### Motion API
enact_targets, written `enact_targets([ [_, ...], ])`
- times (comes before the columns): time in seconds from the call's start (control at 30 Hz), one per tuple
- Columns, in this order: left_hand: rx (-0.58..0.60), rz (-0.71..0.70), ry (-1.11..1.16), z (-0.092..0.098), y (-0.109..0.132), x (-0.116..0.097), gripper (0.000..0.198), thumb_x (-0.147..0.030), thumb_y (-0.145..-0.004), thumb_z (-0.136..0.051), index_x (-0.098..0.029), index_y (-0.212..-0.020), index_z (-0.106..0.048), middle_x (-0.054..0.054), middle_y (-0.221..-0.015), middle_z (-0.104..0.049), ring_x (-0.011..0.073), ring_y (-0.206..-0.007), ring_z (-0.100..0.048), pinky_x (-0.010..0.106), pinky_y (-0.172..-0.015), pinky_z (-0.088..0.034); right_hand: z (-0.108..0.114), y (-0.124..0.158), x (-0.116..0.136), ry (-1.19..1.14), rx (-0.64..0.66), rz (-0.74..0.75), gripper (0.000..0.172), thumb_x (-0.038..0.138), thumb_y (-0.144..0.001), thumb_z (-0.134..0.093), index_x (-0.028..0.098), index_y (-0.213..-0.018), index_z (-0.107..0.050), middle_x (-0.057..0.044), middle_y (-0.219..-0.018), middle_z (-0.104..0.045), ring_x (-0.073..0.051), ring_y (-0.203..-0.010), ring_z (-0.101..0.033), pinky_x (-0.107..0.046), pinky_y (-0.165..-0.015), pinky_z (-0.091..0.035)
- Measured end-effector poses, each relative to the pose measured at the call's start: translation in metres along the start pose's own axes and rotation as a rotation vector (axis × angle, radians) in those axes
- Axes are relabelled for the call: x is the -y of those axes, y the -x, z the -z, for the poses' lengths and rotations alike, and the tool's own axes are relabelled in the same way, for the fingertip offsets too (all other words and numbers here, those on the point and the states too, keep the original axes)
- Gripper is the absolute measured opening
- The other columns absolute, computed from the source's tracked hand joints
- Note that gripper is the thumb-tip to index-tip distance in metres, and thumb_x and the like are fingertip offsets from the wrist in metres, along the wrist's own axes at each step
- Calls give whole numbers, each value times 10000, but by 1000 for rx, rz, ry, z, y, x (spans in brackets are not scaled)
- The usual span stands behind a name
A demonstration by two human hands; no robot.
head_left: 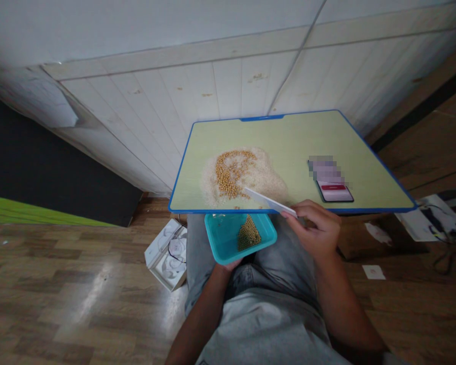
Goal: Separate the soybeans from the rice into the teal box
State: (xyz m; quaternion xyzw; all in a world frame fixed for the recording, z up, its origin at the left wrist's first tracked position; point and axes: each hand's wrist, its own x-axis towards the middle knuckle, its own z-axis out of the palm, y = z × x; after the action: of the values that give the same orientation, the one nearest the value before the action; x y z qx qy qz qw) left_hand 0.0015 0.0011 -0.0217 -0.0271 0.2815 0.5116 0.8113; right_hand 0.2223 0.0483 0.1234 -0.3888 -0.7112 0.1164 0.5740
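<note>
A pale green tabletop with a blue rim [289, 210] carries a heap of white rice [266, 175] with yellow beans [230, 175] gathered on it. My right hand [313, 228] grips a thin white card [269, 202] whose far end rests at the heap's near edge. My left hand [233, 264] is mostly hidden under a teal plastic tub [224, 238], holding it just below the table's front edge. A small pile of beans [249, 234] lies in the tub's right corner.
A phone [332, 185] with a lit screen lies on the table's right side. A white box [167, 253] sits on the wood floor at left, papers and cables [437, 223] at right. A white panelled wall stands behind the table.
</note>
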Motion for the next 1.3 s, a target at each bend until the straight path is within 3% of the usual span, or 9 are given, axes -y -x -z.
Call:
enact_targets([
  [0.17, -12, 10, 114, 5, -3, 2, 709, -636, -1065, -271, -202, -1344, -756, 33, -1657, -509, 339, -1628, -354, 560, -1359, -288, -10, -1, 1, -25, -4, 3, 215, 140, -863, -807, 243, -724, -680, -5, -717, -760, -170, -608, -693, -302, -585, -568],
  [0.33, -32, -7, 130, 5, -5, 2, 739, -653, -1062, -238, -207, -1317, -769, 22, -1662, -496, 339, -1622, -365, 573, -1367, -265, -19, -5, -1, 17, -51, -33, 237, 176, -890, -780, 243, -699, -656, -3, -683, -738, -170, -601, -673, -309, -593, -567],
  [0.57, -95, -8, 166, -12, 1, 0, 665, -607, -1078, -288, -205, -1314, -762, 14, -1663, -500, 311, -1611, -390, 503, -1361, -312, -24, -5, 1, -25, -25, 4, 223, 138, -878, -791, 244, -723, -670, 1, -717, -751, -164, -618, -676, -300, -605, -553],
  [0.7, -165, -10, 191, -29, 7, -2, 700, -593, -1088, -276, -193, -1625, -482, 24, -1666, -505, 303, -1600, -408, 529, -1373, -289, -25, -7, 2, -26, -8, -22, 228, 160, -884, -788, 241, -708, -669, 0, -703, -740, -165, -611, -670, -301, -604, -553],
  [0.77, -164, -11, 195, -33, 8, -3, 697, -558, -1101, -250, -200, -1687, -368, 13, -1669, -501, 289, -1603, -405, 517, -1375, -292, -25, -7, 3, -46, 30, -18, 224, 176, -888, -789, 238, -706, -674, -4, -706, -745, -162, -606, -672, -296, -596, -553],
  [0.9, -158, 0, 228, -28, 6, -2, 666, -546, -1094, -266, -207, -1610, -515, 14, -1639, -535, 292, -1616, -388, 499, -1365, -325, -26, -8, 5, -72, 71, -17, 247, 204, -898, -786, 236, -686, -664, -10, -688, -744, -159, -587, -668, -289, -571, -546],
  [1.03, -131, -2, 167, -17, 1, 0, 655, -541, -1089, -263, -198, -1304, -778, 17, -1609, -565, 314, -1633, -354, 501, -1356, -331, -28, -8, 5, -71, 9, -21, 231, 177, -891, -787, 238, -701, -670, -2, -691, -740, -158, -595, -666, -291, -589, -546],
  [1.1, -108, -1, 164, -15, 0, 0, 621, -504, -1092, -277, -207, -1290, -785, 12, -1614, -560, 312, -1639, -343, 501, -1352, -329, -28, -8, 5, -77, 10, -20, 226, 164, -886, -791, 236, -707, -674, 2, -695, -738, -154, -598, -666, -285, -592, -537],
  [1.3, -105, 11, 239, -17, 0, 0, 624, -512, -1095, -298, -196, -1539, -601, 40, -1618, -563, 300, -1597, -423, 498, -1342, -350, -28, -10, 7, -100, 89, -17, 245, 191, -895, -796, 227, -684, -676, -2, -690, -738, -149, -594, -667, -273, -581, -524],
])
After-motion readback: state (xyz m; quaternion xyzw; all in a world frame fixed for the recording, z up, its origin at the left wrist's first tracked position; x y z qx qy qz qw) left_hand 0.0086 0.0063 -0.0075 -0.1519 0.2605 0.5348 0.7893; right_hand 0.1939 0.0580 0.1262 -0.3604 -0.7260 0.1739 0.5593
